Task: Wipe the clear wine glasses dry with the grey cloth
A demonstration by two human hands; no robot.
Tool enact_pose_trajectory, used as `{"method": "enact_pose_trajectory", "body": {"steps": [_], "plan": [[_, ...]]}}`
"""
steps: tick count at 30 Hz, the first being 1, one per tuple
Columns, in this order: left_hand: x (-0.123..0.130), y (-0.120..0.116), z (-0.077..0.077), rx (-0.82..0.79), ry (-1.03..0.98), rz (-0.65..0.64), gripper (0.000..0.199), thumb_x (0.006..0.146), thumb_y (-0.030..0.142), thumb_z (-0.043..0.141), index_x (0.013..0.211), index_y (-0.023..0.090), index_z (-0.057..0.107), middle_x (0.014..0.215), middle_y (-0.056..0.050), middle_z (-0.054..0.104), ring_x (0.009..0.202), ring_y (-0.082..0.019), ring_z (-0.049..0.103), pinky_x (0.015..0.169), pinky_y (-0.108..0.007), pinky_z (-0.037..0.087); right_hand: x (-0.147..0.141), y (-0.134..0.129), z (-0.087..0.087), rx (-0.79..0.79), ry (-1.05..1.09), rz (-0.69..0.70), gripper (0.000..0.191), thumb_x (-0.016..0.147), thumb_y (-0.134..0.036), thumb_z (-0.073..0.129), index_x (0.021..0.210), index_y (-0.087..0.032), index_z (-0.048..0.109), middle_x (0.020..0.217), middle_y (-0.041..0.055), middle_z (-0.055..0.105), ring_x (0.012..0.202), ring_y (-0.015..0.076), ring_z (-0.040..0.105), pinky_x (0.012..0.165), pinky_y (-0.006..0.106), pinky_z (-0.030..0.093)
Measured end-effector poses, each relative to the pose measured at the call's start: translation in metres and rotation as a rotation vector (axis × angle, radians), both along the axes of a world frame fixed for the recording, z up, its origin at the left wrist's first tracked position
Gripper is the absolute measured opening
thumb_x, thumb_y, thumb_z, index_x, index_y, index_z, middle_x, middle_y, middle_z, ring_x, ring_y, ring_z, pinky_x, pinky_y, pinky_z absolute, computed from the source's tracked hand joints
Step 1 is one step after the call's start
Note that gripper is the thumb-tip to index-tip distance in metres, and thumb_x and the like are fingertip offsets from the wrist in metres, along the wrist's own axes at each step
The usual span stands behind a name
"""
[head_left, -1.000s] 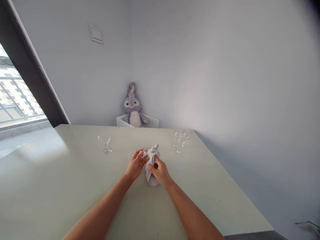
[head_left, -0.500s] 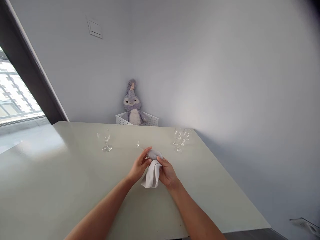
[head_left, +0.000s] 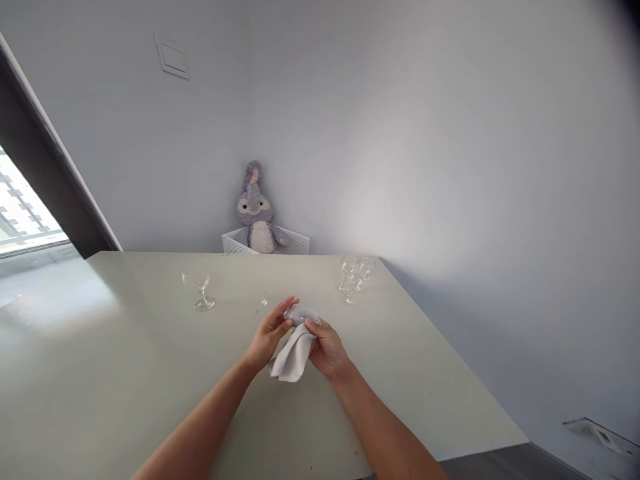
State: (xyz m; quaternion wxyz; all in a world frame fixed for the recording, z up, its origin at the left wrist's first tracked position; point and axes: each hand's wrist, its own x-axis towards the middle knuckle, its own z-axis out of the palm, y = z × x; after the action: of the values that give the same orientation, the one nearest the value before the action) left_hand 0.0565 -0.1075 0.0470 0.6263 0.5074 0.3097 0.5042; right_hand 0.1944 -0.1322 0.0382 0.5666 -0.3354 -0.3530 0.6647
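A stemmed glass point(head_left: 296, 313) lies on its side in the air between my hands, its foot pointing left and its bowl to the right. My left hand point(head_left: 267, 337) curls its fingers around the bowl near the stem. With my right hand point(head_left: 327, 347) I grip a white cloth point(head_left: 293, 360) at the rim; part of the cloth looks tucked inside the bowl, and the rest hangs below. Left of my hands, another stemmed glass point(head_left: 203, 290) stands upright on the table.
Several stemmed glasses point(head_left: 350, 283) stand together at the table's back right. Behind the table's far edge point(head_left: 200, 253), a plush toy point(head_left: 261, 233) sits in a white perforated basket point(head_left: 300, 244). Walls rise behind and to the right.
The view has shifted slightly to the right. The held glass has turned a little, its foot now nearer the left glass, and the hanging cloth has swung left.
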Motion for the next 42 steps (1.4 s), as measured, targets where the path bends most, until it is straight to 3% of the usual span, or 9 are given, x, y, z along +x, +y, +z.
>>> {"method": "enact_pose_trajectory", "body": {"steps": [7,12,14,20,22,27,34,40,42], "plan": [[-0.012,0.013,-0.003,-0.023,0.25,0.084,0.042,0.074,0.045,0.053,0.103,0.015,0.062,0.063,-0.002,0.059,0.06,-0.015,0.056,0.063,-0.031,0.049,-0.01,-0.01,0.006,0.18,-0.319,-0.015,0.026,0.066,-0.034,0.067,0.084,-0.017,0.064,0.066,-0.0011,0.056,0.058,0.0108,0.045,0.055,0.022,0.036],[-0.013,0.005,0.008,0.029,0.105,-0.083,0.048,0.071,0.033,0.062,0.117,0.025,0.053,0.111,-0.008,0.059,0.106,-0.023,0.05,0.088,-0.035,0.042,-0.002,-0.004,0.001,-0.003,-0.056,-0.014,0.028,0.07,-0.04,0.06,0.087,-0.018,0.062,0.063,-0.0007,0.054,0.054,0.012,0.047,0.054,0.024,0.038],[-0.011,0.003,0.01,0.043,0.066,-0.107,0.051,0.068,0.028,0.066,0.117,0.026,0.053,0.119,-0.007,0.054,0.109,-0.022,0.048,0.091,-0.035,0.041,0.002,-0.004,0.002,-0.006,-0.037,-0.012,0.031,0.072,-0.042,0.058,0.09,-0.017,0.062,0.063,0.0008,0.055,0.055,0.0132,0.048,0.056,0.025,0.04],[-0.013,0.013,-0.005,-0.043,0.229,0.005,0.05,0.077,0.046,0.05,0.117,0.017,0.053,0.06,-0.001,0.059,0.055,-0.015,0.056,0.06,-0.032,0.05,-0.007,-0.014,0.006,0.253,-0.505,-0.01,0.029,0.067,-0.035,0.064,0.092,-0.021,0.064,0.075,0.0011,0.06,0.068,0.0158,0.051,0.064,0.027,0.041],[-0.012,0.012,-0.006,-0.058,0.205,0.003,0.047,0.079,0.048,0.046,0.115,0.019,0.055,0.067,-0.003,0.062,0.062,-0.015,0.058,0.062,-0.03,0.05,-0.008,-0.014,0.003,0.238,-0.525,-0.034,0.026,0.068,-0.036,0.063,0.089,-0.02,0.064,0.073,0.0009,0.06,0.068,0.0159,0.051,0.064,0.027,0.041],[-0.01,0.006,0.001,0.014,0.042,-0.118,0.05,0.07,0.03,0.064,0.119,0.028,0.051,0.121,-0.006,0.052,0.107,-0.02,0.049,0.089,-0.031,0.041,-0.001,-0.005,0.001,0.004,-0.073,-0.051,0.032,0.072,-0.041,0.058,0.091,-0.015,0.061,0.069,0.0031,0.058,0.059,0.0146,0.05,0.057,0.027,0.042],[-0.012,0.016,-0.014,-0.075,0.297,-0.003,0.049,0.078,0.051,0.043,0.108,0.015,0.059,0.064,-0.002,0.06,0.056,-0.015,0.057,0.056,-0.029,0.049,-0.013,-0.015,0.003,0.174,-0.464,-0.095,0.028,0.066,-0.035,0.065,0.087,-0.017,0.064,0.076,0.0022,0.061,0.07,0.0167,0.051,0.065,0.028,0.041],[-0.008,0.005,-0.002,0.007,0.085,-0.089,0.046,0.072,0.035,0.06,0.117,0.026,0.053,0.12,-0.007,0.052,0.105,-0.021,0.049,0.086,-0.032,0.043,-0.004,-0.004,-0.002,-0.064,-0.011,-0.082,0.031,0.07,-0.041,0.061,0.085,-0.014,0.062,0.067,0.0034,0.059,0.059,0.0143,0.051,0.057,0.027,0.042],[-0.008,0.003,0.003,0.023,0.061,-0.121,0.047,0.07,0.032,0.063,0.116,0.023,0.053,0.114,-0.009,0.056,0.102,-0.022,0.051,0.088,-0.034,0.042,-0.001,-0.004,0.0,-0.04,-0.009,-0.061,0.031,0.071,-0.042,0.06,0.085,-0.015,0.062,0.068,0.0036,0.06,0.059,0.014,0.052,0.057,0.026,0.043]]}}
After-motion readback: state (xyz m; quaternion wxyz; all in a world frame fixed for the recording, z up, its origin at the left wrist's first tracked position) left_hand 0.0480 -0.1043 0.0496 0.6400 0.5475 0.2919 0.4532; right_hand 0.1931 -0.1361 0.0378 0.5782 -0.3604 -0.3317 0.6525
